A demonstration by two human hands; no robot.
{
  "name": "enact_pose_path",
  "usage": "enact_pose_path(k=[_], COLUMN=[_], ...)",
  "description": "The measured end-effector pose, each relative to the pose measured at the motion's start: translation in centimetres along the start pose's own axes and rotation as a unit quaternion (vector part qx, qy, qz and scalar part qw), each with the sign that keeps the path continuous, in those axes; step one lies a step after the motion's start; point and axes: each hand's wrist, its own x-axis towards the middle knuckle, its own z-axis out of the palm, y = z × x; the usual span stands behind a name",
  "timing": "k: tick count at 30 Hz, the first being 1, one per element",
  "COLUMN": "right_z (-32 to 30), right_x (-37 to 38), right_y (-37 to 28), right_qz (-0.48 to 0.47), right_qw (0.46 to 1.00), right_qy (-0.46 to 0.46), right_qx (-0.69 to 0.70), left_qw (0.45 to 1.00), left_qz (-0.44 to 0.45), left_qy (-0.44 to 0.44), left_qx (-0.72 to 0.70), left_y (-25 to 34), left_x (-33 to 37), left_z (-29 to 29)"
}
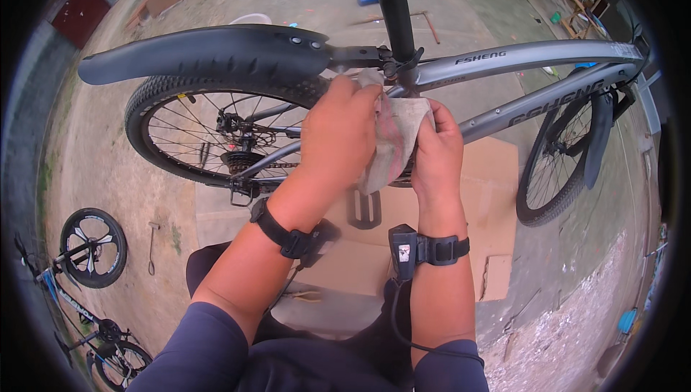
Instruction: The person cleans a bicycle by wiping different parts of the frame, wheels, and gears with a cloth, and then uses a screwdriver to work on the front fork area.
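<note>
A grey bicycle (536, 57) stands across my front, its rear wheel to the left and its front wheel to the right. Both my hands grip a worn, greyish cloth (399, 129) with faint pink stripes, beside the frame just below the seat post. My left hand (340, 133) is closed on the cloth's upper left part, close to the rear tyre and the black mudguard (209, 53). On the cloth's right edge, my right hand (437, 149) pinches it between thumb and fingers. The cloth hides part of the frame and the crank area.
Flattened cardboard (489, 176) lies under the bicycle, with a black pedal (365, 208) above it. Pliers (306, 295) rest near my legs. Another bicycle (90, 316) is at the lower left, near a hammer-like tool (152, 248). A blue cylinder (368, 0) lies beyond the seat post.
</note>
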Motion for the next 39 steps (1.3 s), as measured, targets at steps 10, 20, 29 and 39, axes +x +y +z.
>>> enact_pose_path(k=[10, 20, 29, 39], right_z=[0.4, 0.3, 0.3, -0.7], right_x=[-0.4, 0.0, -0.1, 0.2], right_y=[-0.4, -0.7, -1.8, -2.1], right_qz=[0.016, 0.020, 0.044, 0.031], right_qw=[0.998, 0.996, 0.988, 0.991], right_qy=[0.019, 0.026, -0.058, -0.056], right_qx=[0.056, 0.087, 0.135, 0.121], left_qw=[0.999, 0.996, 0.896, 0.769], left_qz=[0.032, 0.050, -0.254, -0.367], left_qy=[0.035, 0.069, 0.083, 0.101], left_qx=[0.011, -0.034, -0.354, -0.514], left_y=[-0.3, 0.3, 0.2, 2.0], left_x=[1.2, 1.6, -0.7, 0.6], left_z=[1.0, 1.6, 2.7, 4.3])
